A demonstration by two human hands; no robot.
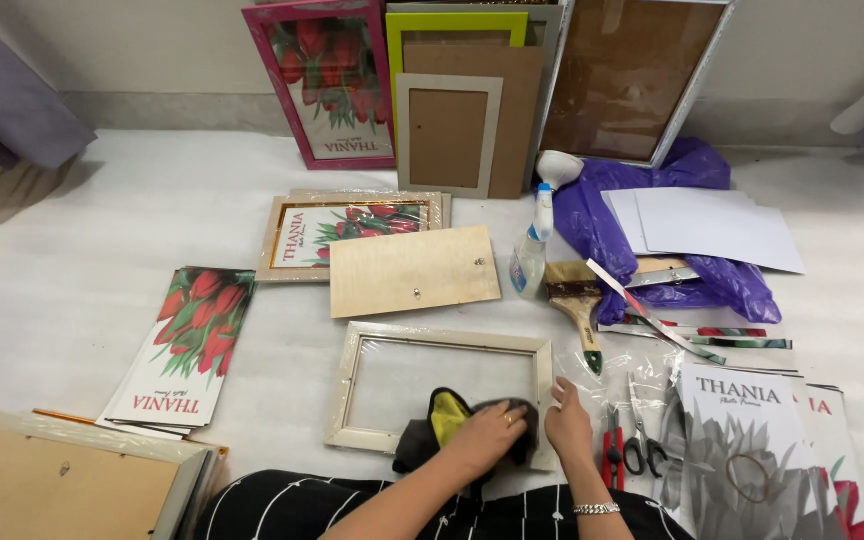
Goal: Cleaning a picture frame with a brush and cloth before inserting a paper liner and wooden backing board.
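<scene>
Head view, left hand [492,428] clutching dark cloth [452,425]; right hand [567,420] flat, empty — pale rectangular frame [442,340].

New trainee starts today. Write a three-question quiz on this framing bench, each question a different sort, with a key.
1. True or false: the left hand presses a dark cloth onto the cream frame.
2. Which thing lies just right of the right hand?
A. spray bottle
B. scissors
C. paintbrush
3. Fill in: the plain wooden backing board lies partly over a wrapped frame with a ____ print.

Key
1. True.
2. B, the scissors, beside a red-handled tool.
3. Tulip; the wrapped frame shows red flowers.
</scene>
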